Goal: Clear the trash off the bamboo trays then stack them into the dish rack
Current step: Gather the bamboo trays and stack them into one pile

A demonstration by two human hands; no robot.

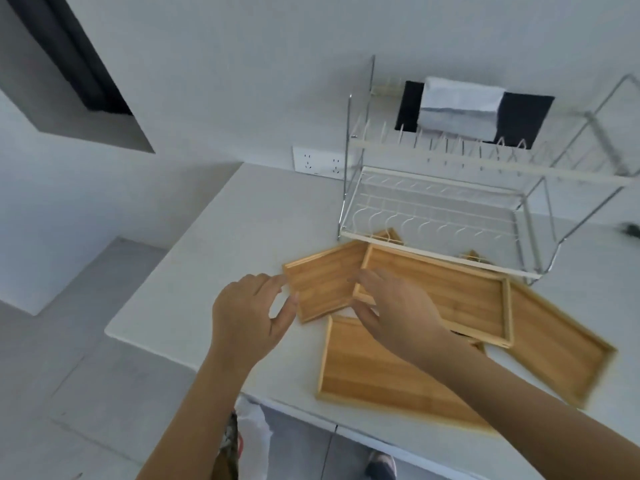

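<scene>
In front of the wire dish rack [446,209], on the white surface [242,237], four bamboo trays [381,372] lie overlapping, one far corner tucked under the rack's lower tier, and no trash shows on them. The left hand [249,317] is spread open with its fingertips at the near-left edge of the leftmost tray [322,282], while the right hand [394,306] pinches the left rim of the middle tray [450,292], which rests across the others just before the rack. A folded towel [460,105] sits behind the rack's upper tier, and a wall socket [320,162] lies just left of the rack.
</scene>
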